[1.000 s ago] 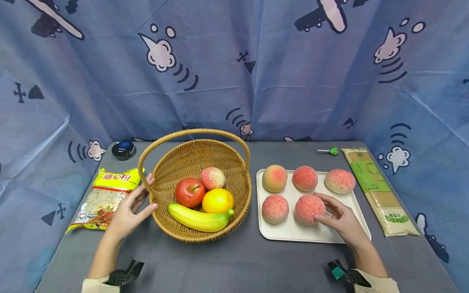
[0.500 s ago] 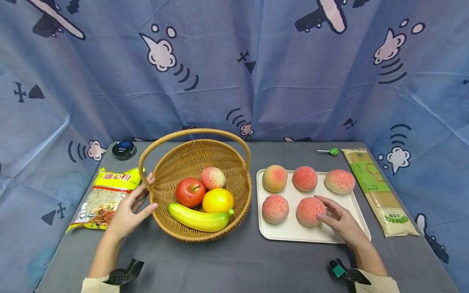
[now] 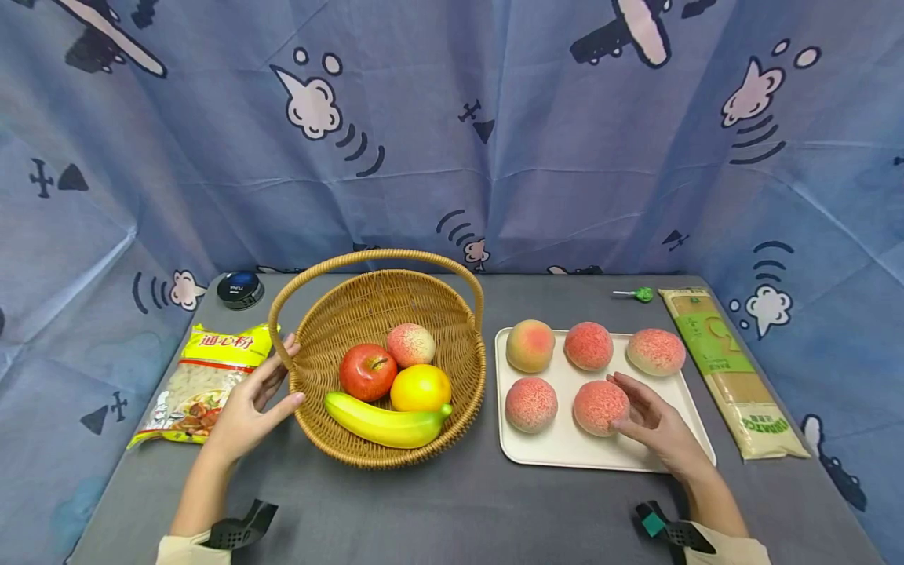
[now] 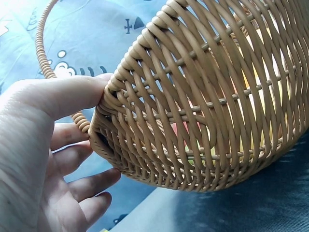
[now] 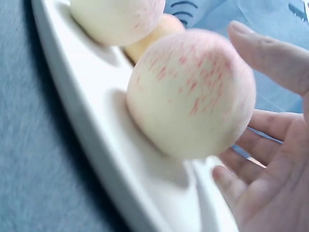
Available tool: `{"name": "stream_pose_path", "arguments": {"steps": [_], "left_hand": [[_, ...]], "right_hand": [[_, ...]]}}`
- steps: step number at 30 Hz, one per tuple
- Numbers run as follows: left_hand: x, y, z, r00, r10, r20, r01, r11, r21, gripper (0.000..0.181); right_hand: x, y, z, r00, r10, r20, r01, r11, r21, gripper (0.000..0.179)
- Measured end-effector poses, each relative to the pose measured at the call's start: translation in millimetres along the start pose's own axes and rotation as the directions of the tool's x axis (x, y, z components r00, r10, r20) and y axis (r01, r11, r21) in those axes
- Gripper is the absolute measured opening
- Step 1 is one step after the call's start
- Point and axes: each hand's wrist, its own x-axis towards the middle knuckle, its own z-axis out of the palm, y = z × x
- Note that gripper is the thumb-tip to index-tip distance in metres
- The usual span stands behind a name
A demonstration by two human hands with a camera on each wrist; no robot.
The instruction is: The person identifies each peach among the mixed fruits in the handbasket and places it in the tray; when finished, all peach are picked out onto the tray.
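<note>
My left hand (image 3: pixel 243 408) holds the left rim of a wicker basket (image 3: pixel 452 314), its thumb on the rim and the other fingers near the handle's base. Inside the basket lie a red apple (image 3: pixel 368 371), a small peach (image 3: pixel 411 344), an orange (image 3: pixel 420 387) and a banana (image 3: pixel 387 420). My right hand (image 3: pixel 657 420) is at the right side of a pink speckled peach (image 3: pixel 601 407) on a cream tray (image 3: pixel 558 451). In the right wrist view the thumb is extended at the peach's edge, and the fingers are spread loosely beside it.
Several other peaches sit on the tray, including a yellowish one (image 3: pixel 530 346) at back left. A noodle package (image 3: pixel 734 369) lies right of the tray, a lollipop (image 3: pixel 643 294) behind it. A yellow pasta bag (image 3: pixel 205 384) and a dark tin (image 3: pixel 240 289) are at left.
The peach by my right hand has shifted slightly right and toward the front on the tray, and that hand's fingers have loosened around it. My left hand and the basket stay put.
</note>
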Motion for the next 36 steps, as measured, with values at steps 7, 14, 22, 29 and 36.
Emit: {"name": "stream_pose_path", "arguments": {"steps": [7,14,22,29,36], "left_hand": [[0.2,-0.1,0.3,1.000,0.007,0.001,-0.007,1.000,0.012,0.063],[-0.6,-0.5,0.1,1.000,0.008,-0.007,-0.007,0.999,0.032,0.063],[-0.2,-3.4,-0.2,1.000,0.002,-0.002,-0.002,0.999,0.039,0.064],[0.3,-4.4,0.5,1.000,0.005,0.009,-0.005,0.999,0.045,0.064],[-0.2,-2.9,0.1,1.000,-0.008,0.005,0.008,0.999,0.045,0.063]], "right_hand": [[2.2,-26.5,3.0,0.990,-0.096,-0.105,0.088,0.993,-0.079,0.073],[10.7,-66.1,18.0,0.965,-0.263,-0.014,0.263,0.965,0.002,0.076],[34.5,-107.9,51.6,0.899,-0.392,0.195,0.382,0.920,0.088,0.076],[66.6,-142.4,88.4,0.851,-0.410,0.327,0.402,0.911,0.094,0.073],[108.1,-180.1,125.2,0.831,-0.359,0.425,0.391,0.920,0.014,0.069]]}}
